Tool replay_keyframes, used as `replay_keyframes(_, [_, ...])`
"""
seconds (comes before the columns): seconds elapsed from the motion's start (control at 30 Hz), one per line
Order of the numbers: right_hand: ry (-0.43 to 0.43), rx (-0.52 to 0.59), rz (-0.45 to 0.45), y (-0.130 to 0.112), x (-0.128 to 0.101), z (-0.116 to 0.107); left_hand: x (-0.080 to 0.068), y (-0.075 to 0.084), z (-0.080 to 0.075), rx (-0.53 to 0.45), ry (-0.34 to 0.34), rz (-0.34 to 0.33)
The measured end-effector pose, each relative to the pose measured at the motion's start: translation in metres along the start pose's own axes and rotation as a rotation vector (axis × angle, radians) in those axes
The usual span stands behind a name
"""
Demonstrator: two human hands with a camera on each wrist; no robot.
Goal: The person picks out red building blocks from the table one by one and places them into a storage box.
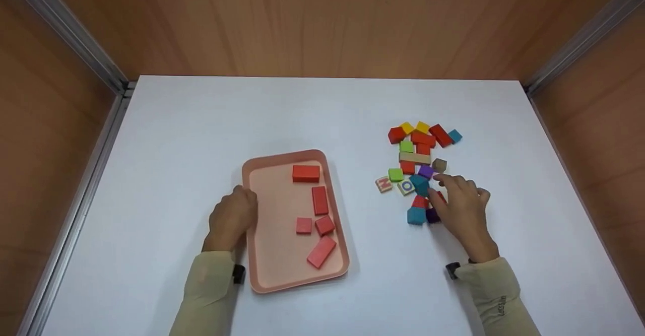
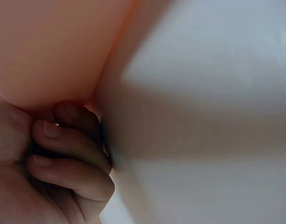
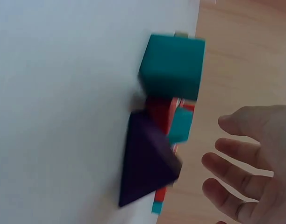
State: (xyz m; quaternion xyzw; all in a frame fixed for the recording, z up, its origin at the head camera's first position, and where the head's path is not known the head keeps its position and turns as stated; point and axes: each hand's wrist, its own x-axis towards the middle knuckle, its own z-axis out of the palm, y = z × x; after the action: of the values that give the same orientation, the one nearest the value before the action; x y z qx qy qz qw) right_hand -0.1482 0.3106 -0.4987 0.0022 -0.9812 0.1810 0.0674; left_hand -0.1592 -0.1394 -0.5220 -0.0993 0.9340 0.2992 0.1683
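Blocks point(image 1: 422, 170) lie in a loose pile on the right half of the white desk point(image 1: 201, 124), strung out away from the person. The right hand point(image 1: 461, 210) hovers over the pile's near end, fingers point(image 3: 232, 158) spread and holding nothing — a red block point(image 1: 420, 201) sits just left of them beside a teal cube point(image 1: 416, 216) and a purple piece point(image 1: 432, 215). The left hand point(image 1: 232, 220) grips the pink tray's point(image 1: 267, 275) left rim, fingers point(image 2: 68, 154) curled against it; five red blocks lie inside. Only the right wrist view shows the open palm — the head view hides it.
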Motion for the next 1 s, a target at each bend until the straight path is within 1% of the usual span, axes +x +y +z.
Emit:
replay_keyframes(0.1, [-0.015,-0.014,0.068,0.009,-0.001,-0.003,0.0,0.0,-0.001,0.005,0.0,0.001])
replay_keyframes(0.17, [-0.034,-0.018,0.095,0.012,-0.002,-0.003,0.0,-0.001,-0.001,0.005,-0.004,-0.007])
replay_keyframes(0.3, [-0.088,-0.015,0.108,0.014,-0.004,-0.001,0.0,-0.001,-0.001,-0.005,-0.009,-0.025])
replay_keyframes(0.5, [-0.165,-0.012,0.13,0.017,-0.005,0.007,-0.001,0.0,0.0,-0.016,-0.005,-0.018])
replay_keyframes(0.67, [-0.21,-0.013,0.16,0.015,-0.002,0.009,0.0,-0.001,0.0,-0.009,0.003,-0.013])
replay_keyframes(0.87, [-0.222,-0.023,0.177,0.013,0.002,0.01,-0.001,-0.002,0.001,-0.024,0.008,-0.012])
replay_keyframes(1.0, [-0.179,-0.023,0.161,0.011,0.002,0.008,-0.001,-0.001,0.001,-0.015,0.015,0.002])
